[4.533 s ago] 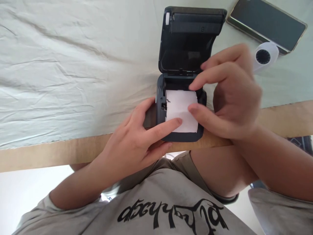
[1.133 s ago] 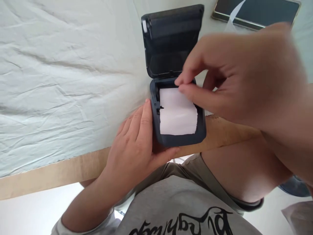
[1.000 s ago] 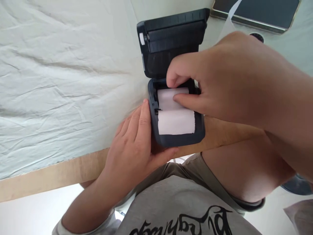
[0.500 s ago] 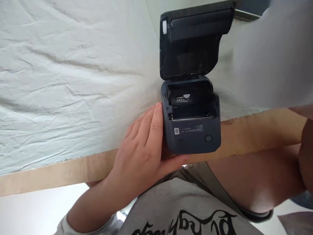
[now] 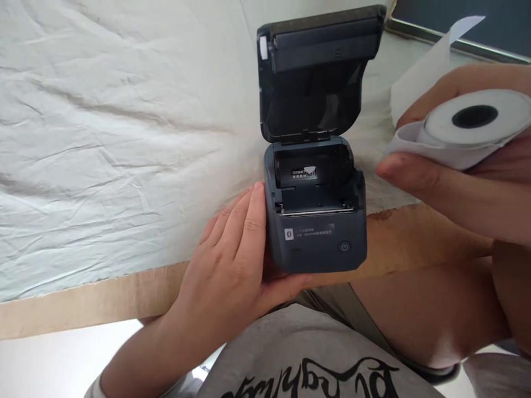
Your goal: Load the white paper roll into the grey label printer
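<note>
A dark blue label printer [image 5: 319,243] rests at the table's edge with its lid [image 5: 311,83] swung up and back. Its paper bay faces me and holds no roll. My left hand [image 5: 228,265] grips the printer's left side, fingers along the body and thumb at the front. To the right, raised off the table, my right hand [image 5: 464,193] is closed around a white paper roll [image 5: 440,124] with a dark hole in its core. A loose paper tail [image 5: 418,88] sticks out beyond the fingers.
A wrinkled pale cloth [image 5: 124,138] covers the table, and a bare wooden edge strip [image 5: 103,293] runs along the front. At the upper right lies a dark flat object with a shiny rim [image 5: 468,27]. My legs are below the edge.
My right hand has come into view at the right with the paper roll, earlier just a white blur. The printer and left hand appear slightly lower and further left.
</note>
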`<act>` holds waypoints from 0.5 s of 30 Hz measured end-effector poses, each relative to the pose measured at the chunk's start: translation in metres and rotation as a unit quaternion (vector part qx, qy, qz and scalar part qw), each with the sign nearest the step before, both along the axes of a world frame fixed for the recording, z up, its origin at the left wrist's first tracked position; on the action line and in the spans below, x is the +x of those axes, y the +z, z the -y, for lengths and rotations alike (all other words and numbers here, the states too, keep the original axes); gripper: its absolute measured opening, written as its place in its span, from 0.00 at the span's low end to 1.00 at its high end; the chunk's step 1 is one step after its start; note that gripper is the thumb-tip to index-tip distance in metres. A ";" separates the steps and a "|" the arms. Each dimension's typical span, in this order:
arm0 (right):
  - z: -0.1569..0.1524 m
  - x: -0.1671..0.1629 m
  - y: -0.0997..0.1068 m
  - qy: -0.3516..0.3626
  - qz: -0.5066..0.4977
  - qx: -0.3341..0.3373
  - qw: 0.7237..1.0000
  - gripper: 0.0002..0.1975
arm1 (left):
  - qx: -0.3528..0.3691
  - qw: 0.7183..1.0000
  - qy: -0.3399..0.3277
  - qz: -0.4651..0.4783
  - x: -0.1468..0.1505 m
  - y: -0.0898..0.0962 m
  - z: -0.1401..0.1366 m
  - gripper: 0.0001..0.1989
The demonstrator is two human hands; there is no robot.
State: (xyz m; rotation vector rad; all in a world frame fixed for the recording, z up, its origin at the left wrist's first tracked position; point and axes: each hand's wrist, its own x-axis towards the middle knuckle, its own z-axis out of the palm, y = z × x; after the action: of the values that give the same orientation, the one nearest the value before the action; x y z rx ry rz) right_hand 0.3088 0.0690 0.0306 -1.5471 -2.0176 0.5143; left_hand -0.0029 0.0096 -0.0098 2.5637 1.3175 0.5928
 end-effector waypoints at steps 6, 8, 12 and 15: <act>-0.002 0.004 -0.005 -0.025 0.113 0.001 0.993 0.33 | -0.014 1.000 0.005 -0.002 -0.001 0.001 0.000 0.49; -0.002 0.002 -0.009 -0.024 0.121 -0.014 0.992 0.31 | -0.021 1.000 0.003 0.007 -0.001 0.001 0.000 0.51; -0.002 -0.003 -0.013 0.018 0.091 -0.023 0.995 0.26 | -0.037 0.999 0.002 0.018 0.000 0.001 0.000 0.55; 0.003 -0.007 -0.004 -0.028 0.072 -0.019 0.997 0.29 | -0.042 0.999 0.004 0.018 -0.002 0.002 -0.001 0.56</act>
State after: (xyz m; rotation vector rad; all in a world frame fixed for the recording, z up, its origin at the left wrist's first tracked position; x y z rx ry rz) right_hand 0.3017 0.0656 0.0264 -1.7018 -2.0751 0.4316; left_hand -0.0047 0.0103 -0.0075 2.4716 1.3122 0.5694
